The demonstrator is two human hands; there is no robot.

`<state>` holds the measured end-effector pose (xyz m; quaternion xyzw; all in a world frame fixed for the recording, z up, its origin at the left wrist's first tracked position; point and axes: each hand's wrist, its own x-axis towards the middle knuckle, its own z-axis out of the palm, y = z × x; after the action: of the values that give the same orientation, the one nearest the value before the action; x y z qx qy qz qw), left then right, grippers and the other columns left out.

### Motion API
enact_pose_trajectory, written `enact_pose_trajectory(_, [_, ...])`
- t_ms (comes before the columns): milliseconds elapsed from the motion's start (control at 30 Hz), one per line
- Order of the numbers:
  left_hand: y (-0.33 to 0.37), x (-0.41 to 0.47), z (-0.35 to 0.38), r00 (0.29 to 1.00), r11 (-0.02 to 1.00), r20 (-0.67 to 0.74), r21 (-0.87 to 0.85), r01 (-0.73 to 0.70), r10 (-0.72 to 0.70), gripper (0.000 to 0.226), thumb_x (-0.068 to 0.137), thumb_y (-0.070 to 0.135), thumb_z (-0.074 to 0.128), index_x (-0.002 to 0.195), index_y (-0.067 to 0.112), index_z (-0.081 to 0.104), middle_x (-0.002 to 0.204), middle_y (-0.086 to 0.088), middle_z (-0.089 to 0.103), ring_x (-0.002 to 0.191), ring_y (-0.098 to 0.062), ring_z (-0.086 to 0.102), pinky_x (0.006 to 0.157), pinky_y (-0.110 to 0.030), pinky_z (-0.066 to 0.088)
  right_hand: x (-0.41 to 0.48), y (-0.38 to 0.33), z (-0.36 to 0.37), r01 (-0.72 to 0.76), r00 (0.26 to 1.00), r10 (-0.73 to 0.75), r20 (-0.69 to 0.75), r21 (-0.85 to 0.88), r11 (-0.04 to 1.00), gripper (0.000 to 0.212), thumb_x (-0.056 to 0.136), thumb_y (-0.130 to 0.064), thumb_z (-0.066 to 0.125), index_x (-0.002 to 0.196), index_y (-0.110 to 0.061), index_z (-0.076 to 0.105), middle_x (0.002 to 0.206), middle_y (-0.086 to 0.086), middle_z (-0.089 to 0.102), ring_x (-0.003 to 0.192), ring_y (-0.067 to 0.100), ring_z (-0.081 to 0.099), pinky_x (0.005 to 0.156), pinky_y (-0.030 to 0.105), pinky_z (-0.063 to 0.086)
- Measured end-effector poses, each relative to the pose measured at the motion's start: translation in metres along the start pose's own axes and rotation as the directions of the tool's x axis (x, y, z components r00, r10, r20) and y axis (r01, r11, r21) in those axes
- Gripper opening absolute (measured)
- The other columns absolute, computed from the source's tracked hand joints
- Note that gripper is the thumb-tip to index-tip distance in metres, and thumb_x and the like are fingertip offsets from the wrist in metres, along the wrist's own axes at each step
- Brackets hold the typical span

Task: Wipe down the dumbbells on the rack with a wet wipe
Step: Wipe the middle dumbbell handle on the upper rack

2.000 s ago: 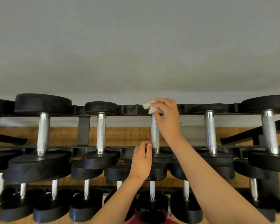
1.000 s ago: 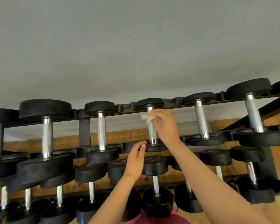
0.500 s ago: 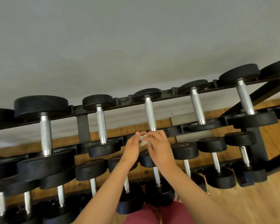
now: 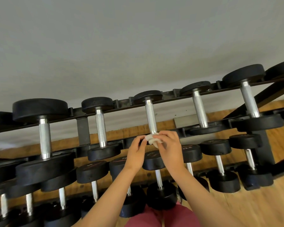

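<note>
White wet wipe (image 4: 152, 139), pinched by left grip (image 4: 136, 153) and right grip (image 4: 170, 149), at dumbbell handle (image 4: 150, 117)

mid dumbbell (image 4: 150, 118) near head | hid: wipe (image 4: 153, 140), L hand (image 4: 136, 153), R hand (image 4: 170, 149)

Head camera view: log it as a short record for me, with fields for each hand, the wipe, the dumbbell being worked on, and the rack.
left hand: pinches the left edge of the wet wipe
right hand: fingers curled round the wet wipe
wet wipe: white, bunched, between both hands at the near end of the handle
dumbbell: top tier, middle; knurled steel handle, black heads
rack: black, tiers loaded with black dumbbells, standing on a wood floor
</note>
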<state>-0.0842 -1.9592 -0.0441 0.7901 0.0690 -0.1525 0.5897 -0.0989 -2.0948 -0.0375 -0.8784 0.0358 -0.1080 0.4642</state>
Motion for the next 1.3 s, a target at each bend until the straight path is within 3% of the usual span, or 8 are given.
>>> enact_pose_trajectory(200, [-0.001,-0.004,0.008,0.998,0.998,-0.064,0.060,-0.014,0.018,0.027,0.104,0.025,0.040,0.125,0.020,0.057,0.122,0.006,0.058,0.114,0.000,0.051,0.093,-0.008,0.036,0.003,0.022,-0.008,-0.244,0.963,0.259,-0.074,0.167,0.955,0.022,0.090,-0.012,0.065,0.111,-0.011,0.070,0.110,-0.008,0.059,0.105,0.015,0.059,0.089,0.028,0.052])
enact_pose_trajectory(367, [0.000,-0.004,0.009,0.997,0.999,-0.077,0.050,0.012,-0.008,0.024,0.104,0.025,0.039,0.123,0.026,0.055,0.121,0.012,0.056,0.112,0.005,0.049,0.087,-0.001,0.034,0.000,0.039,-0.006,-0.455,0.853,0.512,-0.095,0.346,0.821,0.013,0.091,-0.001,0.061,0.097,-0.011,0.066,0.095,-0.001,0.061,0.090,0.011,0.060,0.094,0.039,0.052])
enact_pose_trajectory(467, [0.000,-0.005,0.009,0.997,0.999,-0.075,0.041,0.016,-0.013,0.023,0.104,0.026,0.039,0.122,0.027,0.054,0.121,0.012,0.055,0.108,0.014,0.047,0.084,0.004,0.033,-0.003,0.041,-0.001,-0.532,0.812,0.582,-0.044,0.355,0.769,0.015,0.092,-0.001,0.059,0.102,-0.008,0.068,0.101,0.005,0.065,0.097,0.015,0.062,0.098,0.043,0.051])
enact_pose_trajectory(633, [0.005,-0.005,0.007,0.996,0.999,-0.076,-0.039,0.032,-0.035,0.025,0.103,0.022,0.043,0.124,0.026,0.057,0.127,0.013,0.055,0.113,0.010,0.047,0.089,0.002,0.031,-0.010,0.021,-0.013,-0.351,0.913,0.403,-0.066,0.379,0.856,0.019,0.089,-0.002,0.064,0.103,-0.014,0.067,0.105,-0.008,0.058,0.101,0.010,0.059,0.091,0.022,0.049])
enact_pose_trajectory(833, [0.000,-0.022,0.003,0.986,0.971,-0.154,-0.238,0.029,-0.068,0.031,0.102,0.018,0.046,0.131,0.018,0.057,0.133,0.004,0.057,0.128,-0.007,0.049,0.113,-0.028,0.036,-0.004,0.002,-0.007,0.015,0.999,-0.013,0.031,-0.044,0.999,0.026,0.081,-0.005,0.075,0.106,-0.012,0.073,0.107,-0.009,0.056,0.102,0.004,0.046,0.089,0.000,0.033])
enact_pose_trajectory(1033, [-0.001,-0.038,-0.002,0.973,0.935,-0.226,-0.351,-0.046,-0.037,0.038,0.090,0.032,0.059,0.127,0.024,0.059,0.124,0.001,0.064,0.117,-0.014,0.060,0.103,-0.037,0.047,0.005,-0.021,0.003,0.037,0.976,-0.035,0.215,-0.007,0.999,0.032,0.088,-0.010,0.069,0.118,-0.022,0.065,0.112,-0.005,0.058,0.105,-0.003,0.047,0.097,0.017,0.043])
enact_pose_trajectory(1167, [0.005,-0.035,-0.008,0.984,0.955,-0.179,-0.289,-0.072,0.020,0.039,0.093,0.013,0.063,0.131,0.019,0.059,0.122,-0.001,0.064,0.110,-0.012,0.063,0.095,-0.031,0.053,0.007,-0.030,0.004,-0.036,0.914,0.000,0.406,0.082,0.996,0.042,0.092,-0.009,0.061,0.128,-0.028,0.053,0.119,-0.006,0.056,0.110,0.005,0.057,0.097,0.021,0.048])
enact_pose_trajectory(1300, [0.003,-0.024,-0.006,0.978,0.987,-0.198,-0.135,-0.086,0.058,0.024,0.088,0.010,0.069,0.107,0.025,0.069,0.109,-0.001,0.067,0.099,-0.013,0.065,0.088,-0.031,0.055,0.005,-0.023,-0.004,-0.005,0.917,-0.032,0.398,0.091,0.996,0.040,0.091,0.000,0.059,0.122,-0.025,0.059,0.117,-0.008,0.059,0.108,-0.001,0.055,0.098,0.016,0.045])
